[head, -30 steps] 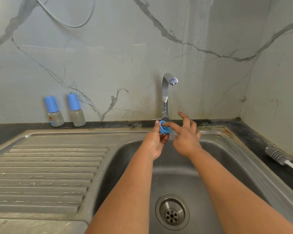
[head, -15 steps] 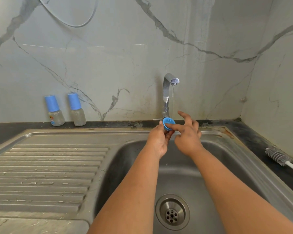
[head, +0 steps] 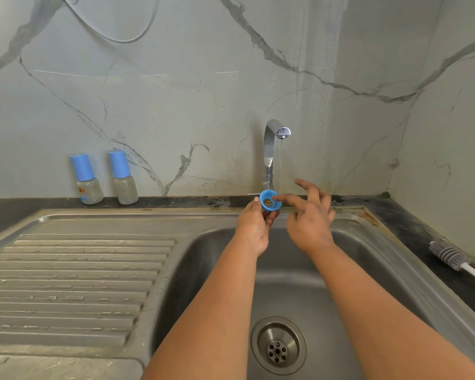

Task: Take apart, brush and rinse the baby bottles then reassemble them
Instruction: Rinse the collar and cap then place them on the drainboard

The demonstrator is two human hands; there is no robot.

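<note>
My left hand (head: 254,229) pinches a blue screw ring (head: 270,203) from a baby bottle, held over the sink under the thin stream of the tap (head: 272,152). My right hand (head: 309,219) is beside it, its index finger stretched out and touching the inside of the ring, the other fingers spread. Two baby bottles with blue caps, one (head: 86,180) and another (head: 122,178), stand upright on the dark counter at the back left against the wall.
The steel sink basin (head: 368,259) has a round drain (head: 278,345) at the bottom. A ridged drainboard (head: 66,283) lies to the left. A grey bottle brush (head: 450,255) with a white handle lies on the counter at the right.
Both hands have lifted the blue ring slightly and turned it, so its opening now faces me. The right index finger stays on the ring.
</note>
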